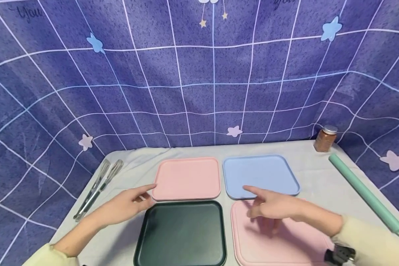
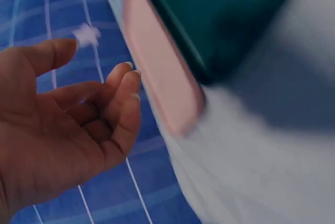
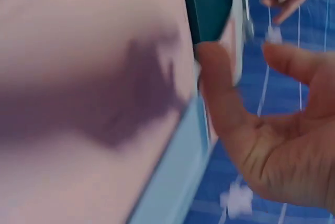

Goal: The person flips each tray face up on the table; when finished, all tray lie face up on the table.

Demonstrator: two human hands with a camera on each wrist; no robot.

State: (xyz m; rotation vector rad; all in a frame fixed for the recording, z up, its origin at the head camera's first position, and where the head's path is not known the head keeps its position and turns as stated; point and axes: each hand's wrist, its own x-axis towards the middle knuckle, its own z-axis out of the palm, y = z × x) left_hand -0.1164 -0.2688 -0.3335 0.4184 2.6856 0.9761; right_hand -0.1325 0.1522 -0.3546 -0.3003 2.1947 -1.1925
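Note:
My left hand hovers by the near left corner of a pink tray, its fingers loosely bent around nothing. In the left wrist view that hand shows a bare palm. A dark green tray lies just in front of the pink one. Over a larger pink board or tray my right hand hangs in the air, casting a shadow on it; its index finger reaches over the near edge of a blue tray. The right wrist view shows nothing held in the right hand.
Metal tongs lie along the left side of the white-covered table. At the far right corner stands a brown jar with a silvery lid. A long green roll lies by the right edge. Behind hangs a blue grid-patterned cloth.

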